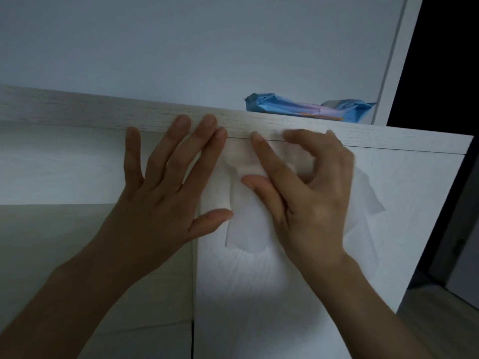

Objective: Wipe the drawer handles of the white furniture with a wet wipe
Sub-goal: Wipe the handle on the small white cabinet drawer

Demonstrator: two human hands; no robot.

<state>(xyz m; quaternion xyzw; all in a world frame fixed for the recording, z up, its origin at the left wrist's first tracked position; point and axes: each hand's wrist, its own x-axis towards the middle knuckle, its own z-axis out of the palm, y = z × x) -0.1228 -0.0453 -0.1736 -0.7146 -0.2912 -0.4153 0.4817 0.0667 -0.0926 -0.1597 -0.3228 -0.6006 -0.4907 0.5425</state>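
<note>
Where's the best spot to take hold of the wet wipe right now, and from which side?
Grip the wet wipe at its loose lower flap, coming from below. The right hand already covers its upper part against the white furniture front, while the bottom hangs free.

No text, label, brand, number or sign can be read anywhere in the view. The one thing likely to carry print is the blue wipes packet (305,108), lying on top of the white furniture (259,125) at about 1 o'clock from the frame's middle. Its crumpled face shows a pinkish-purple panel and a thin orange streak, perhaps part of a printed label, but the dim light and shallow angle leave no letter legible. The pale wood-grain fronts and the wall (181,47) behind bear no markings.
</note>
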